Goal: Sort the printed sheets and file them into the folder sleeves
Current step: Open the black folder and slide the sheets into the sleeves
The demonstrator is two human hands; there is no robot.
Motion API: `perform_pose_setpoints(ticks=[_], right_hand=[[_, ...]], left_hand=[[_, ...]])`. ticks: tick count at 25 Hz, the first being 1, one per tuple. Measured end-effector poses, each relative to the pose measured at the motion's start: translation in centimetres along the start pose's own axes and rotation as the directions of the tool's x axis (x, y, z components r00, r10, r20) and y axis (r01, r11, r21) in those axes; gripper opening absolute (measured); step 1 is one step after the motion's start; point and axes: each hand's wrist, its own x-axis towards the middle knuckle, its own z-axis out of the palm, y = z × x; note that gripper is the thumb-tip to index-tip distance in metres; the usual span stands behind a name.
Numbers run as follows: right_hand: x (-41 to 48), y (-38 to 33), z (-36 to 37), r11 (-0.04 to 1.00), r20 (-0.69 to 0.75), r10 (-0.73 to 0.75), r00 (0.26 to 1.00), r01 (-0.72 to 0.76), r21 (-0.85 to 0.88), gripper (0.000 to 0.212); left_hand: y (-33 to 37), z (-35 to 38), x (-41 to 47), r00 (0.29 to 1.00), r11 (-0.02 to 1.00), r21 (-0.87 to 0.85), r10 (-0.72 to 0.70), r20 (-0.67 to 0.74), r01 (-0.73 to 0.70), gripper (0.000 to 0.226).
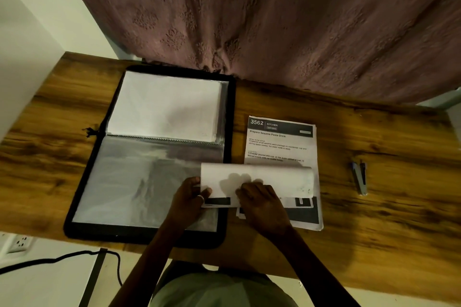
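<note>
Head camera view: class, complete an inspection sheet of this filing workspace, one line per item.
Surface: wooden table.
Job's things: open black zip folder, white paper in its far sleeve; stack of printed sheets beside it, top one headed 3562 KITCHEN; curled sheet across both.
Clutter: small stapler right of the stack.
Grippers: left hand pinches the curled sheet's left edge; right hand holds its near edge.
Cables: black cable below the table's left end.
Surroundings: mauve curtain behind; wall socket lower left.
</note>
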Motion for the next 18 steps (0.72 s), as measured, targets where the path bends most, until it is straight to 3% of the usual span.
perform_pose_setpoints(ticks=[2,4,5,7,9,10,13,16,18], right_hand=[[0.8,0.0,-1.3,0.999,-0.106,0.031,0.994,-0.027,0.042,0.03],[3.1,0.4,-3.1,0.987,-0.145,0.138,0.98,-0.124,0.103,0.033],[4.6,1.0,-3.9,0.978,-0.084,0.179,0.98,-0.168,0.124,0.039],[7.6,2.2,-5.0,0.945,0.235,0.188,0.954,-0.24,0.22,0.05],[10.1,3.0,-5.8,0.881,0.563,0.098,0.821,-0.335,0.335,0.057],[11.0,3.3,-6.1,0.863,0.652,0.053,0.757,-0.362,0.351,0.057],[12.1,3.7,-6.2,0.847,0.729,-0.001,0.685,-0.386,0.364,0.054],[12.0,4.2,-6.2,0.845,0.718,0.02,0.696,-0.396,0.36,0.051],[11.6,5.0,-6.5,0.859,0.686,0.057,0.725,-0.386,0.337,0.047]], left_hand=[[-0.4,-0.3,0.3,1.0,0.999,0.029,0.017,0.019,-0.017,0.033],[-0.5,-0.4,0.3,0.999,0.999,0.026,0.034,0.023,-0.035,0.035],[-0.4,-0.3,0.2,0.999,0.998,0.031,0.045,0.024,-0.046,0.034],[-0.2,-0.2,0.1,0.998,0.997,0.048,0.053,0.036,-0.054,0.029],[-0.3,-0.2,0.2,0.997,0.996,0.059,0.062,0.054,-0.065,0.027],[-0.4,-0.2,0.3,0.996,0.996,0.061,0.068,0.059,-0.072,0.027],[-0.5,0.1,0.4,0.996,0.993,0.086,0.083,0.046,-0.086,0.027],[-0.2,0.8,-0.4,0.989,0.963,0.239,0.138,-0.047,-0.123,0.022],[-1.0,0.6,-0.9,0.947,0.901,0.383,0.282,-0.157,-0.205,0.017]])
